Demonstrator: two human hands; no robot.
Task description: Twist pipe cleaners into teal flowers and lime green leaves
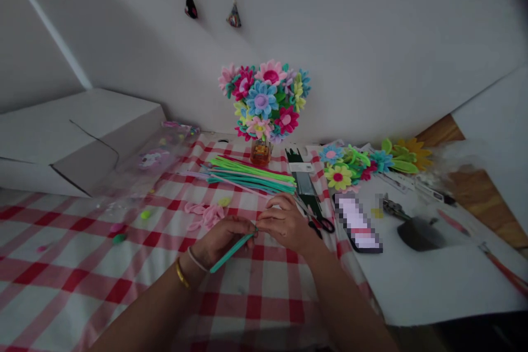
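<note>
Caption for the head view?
Left hand and right hand pinch a teal pipe cleaner above the checked tablecloth, before a felt flower bouquet, a stem pile and scissors.

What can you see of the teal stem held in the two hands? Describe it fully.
The teal stem is slim, straight and fuzzy-looking, like a pipe cleaner. It slants from beside the left wrist up to where the left hand and right hand pinch its upper end, above the checked cloth.

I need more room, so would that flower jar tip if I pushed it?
Probably top-heavy: the flowers spread far wider than the small jar beneath, so a high push could tip it. They look soft, likely light. The cloth may drag.
</note>
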